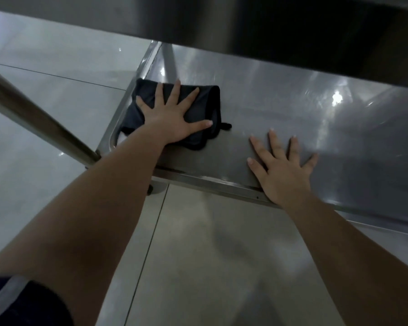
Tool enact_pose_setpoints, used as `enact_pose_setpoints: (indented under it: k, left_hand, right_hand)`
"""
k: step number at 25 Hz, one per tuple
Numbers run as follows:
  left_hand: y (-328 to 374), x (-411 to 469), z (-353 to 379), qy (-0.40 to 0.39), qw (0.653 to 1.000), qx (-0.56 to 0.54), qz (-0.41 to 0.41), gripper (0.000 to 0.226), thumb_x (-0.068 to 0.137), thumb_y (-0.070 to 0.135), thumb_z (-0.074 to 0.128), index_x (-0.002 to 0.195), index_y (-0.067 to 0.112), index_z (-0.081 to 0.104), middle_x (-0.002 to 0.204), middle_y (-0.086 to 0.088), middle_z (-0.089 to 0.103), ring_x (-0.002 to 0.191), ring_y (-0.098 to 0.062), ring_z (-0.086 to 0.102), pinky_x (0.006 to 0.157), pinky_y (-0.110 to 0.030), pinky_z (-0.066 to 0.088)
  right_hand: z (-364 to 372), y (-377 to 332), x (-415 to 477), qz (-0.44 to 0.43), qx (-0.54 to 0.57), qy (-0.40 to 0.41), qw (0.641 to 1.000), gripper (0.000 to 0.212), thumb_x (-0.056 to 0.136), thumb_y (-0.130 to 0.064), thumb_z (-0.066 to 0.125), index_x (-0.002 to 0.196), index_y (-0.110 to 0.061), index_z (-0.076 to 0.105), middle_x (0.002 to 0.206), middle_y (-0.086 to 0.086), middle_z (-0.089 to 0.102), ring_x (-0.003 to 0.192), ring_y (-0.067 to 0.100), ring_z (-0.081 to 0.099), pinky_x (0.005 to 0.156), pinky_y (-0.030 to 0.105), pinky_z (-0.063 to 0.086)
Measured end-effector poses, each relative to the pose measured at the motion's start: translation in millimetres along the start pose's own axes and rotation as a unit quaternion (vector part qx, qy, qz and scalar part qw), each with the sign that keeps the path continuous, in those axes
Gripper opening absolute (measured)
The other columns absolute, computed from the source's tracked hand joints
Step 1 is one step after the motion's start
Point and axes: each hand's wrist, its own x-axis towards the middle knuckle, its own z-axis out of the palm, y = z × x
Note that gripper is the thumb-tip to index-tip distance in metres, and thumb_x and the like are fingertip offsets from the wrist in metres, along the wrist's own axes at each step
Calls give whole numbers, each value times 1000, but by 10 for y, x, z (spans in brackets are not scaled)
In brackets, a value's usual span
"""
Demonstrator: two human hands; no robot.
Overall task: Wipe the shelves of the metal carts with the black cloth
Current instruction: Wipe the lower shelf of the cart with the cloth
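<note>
black cloth (199, 107): folded and bunched, lying flat on the lower shelf (292, 109) of the metal cart, left of frame centre, close to the shelf's left raised rim; a small corner of the cloth sticks out at its right side. left hand (172, 120): palm down on top of the cloth, fingers (190, 97) straight and spread wide, thumb stretched to the right along the cloth's lower part, pressing it to the shelf. right hand (283, 165): centre right of frame, laid flat on the bare shelf near its front edge, fingers spread, apart from the cloth and holding nothing. shelf: brushed steel, with bright light reflections at upper right. upper shelf (198, 17): its underside and edge cross the top of the frame. cart post (33, 114): round steel tube running diagonally at left. tiled floor (210, 255): pale glossy tiles below and to the left of the cart.
</note>
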Motion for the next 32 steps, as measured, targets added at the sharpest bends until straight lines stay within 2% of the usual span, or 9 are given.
enact_pose_setpoints:
  k: [4,8,11,13,15,18,20,27,32]
  left_hand:
    - [-209,-639,329,24,999,21,9,95,55,105,8,136,66,-21,162,11,-17,147,-30,-19,101,-76,-12]
    - [-240,-541,190,22,999,5,-32,99,53,106,12,141,64,-12,162,13,-16,148,-30,-17,103,-76,-10]
    - [-187,-501,206,35,998,17,-39,99,55,105,10,142,62,-12,162,12,-15,148,-31,-18,104,-76,-9]
    - [-191,-525,221,32,999,18,-37,99,55,105,10,141,63,-13,162,12,-14,148,-30,-17,104,-77,-8]
    - [-180,-535,178,22,999,19,-43,99,54,105,10,141,64,-12,163,12,-13,148,-30,-17,104,-77,-7]
    - [-127,-579,157,8,998,25,-49,101,51,106,5,141,63,-14,162,12,-15,147,-30,-18,104,-78,-6]
    - [104,-645,217,4,998,30,-49,103,49,106,2,140,62,-17,162,11,-18,147,-33,-20,102,-79,-6]
    - [2179,-915,583,-50,996,25,67,104,57,102,10,146,55,-16,161,4,-25,143,-40,-28,89,-80,-21]
    - [1345,-802,466,0,1000,16,16,104,51,105,6,144,61,-9,162,14,-15,148,-30,-18,99,-78,-14]
  right_hand:
    - [42,30,-10,-5,4,19,1000,57,86,-75,1,140,-63,-13,162,-17,-10,148,33,-14,106,74,-9]
    - [-21,1,-7,-2,18,2,1000,58,90,-73,10,145,-60,-1,163,-17,-5,149,33,-12,107,72,-9]
    - [-128,98,-1,-21,105,1,994,51,99,-59,28,149,-51,20,162,-16,7,150,27,-4,112,63,-8]
    - [-222,450,-27,-24,146,50,988,48,102,-44,36,149,-38,33,161,-10,21,150,24,9,116,57,4]
    - [-247,943,-89,16,65,47,997,49,103,-44,31,151,-37,28,162,-7,18,150,27,7,116,58,11]
    - [-149,1307,-224,94,11,-25,995,53,100,-57,17,151,-50,4,163,-13,-2,149,34,-6,114,62,-1]
    - [-76,1267,-218,93,2,-22,995,54,98,-60,11,150,-52,-3,163,-13,-7,149,35,-8,113,63,-5]
    - [-73,1318,-208,84,23,-10,996,53,99,-61,9,149,-54,-5,162,-16,-11,149,30,-13,113,63,-9]
    - [-77,1314,-196,70,33,-3,997,54,98,-62,12,149,-52,-3,163,-15,-7,149,32,-11,113,64,-8]
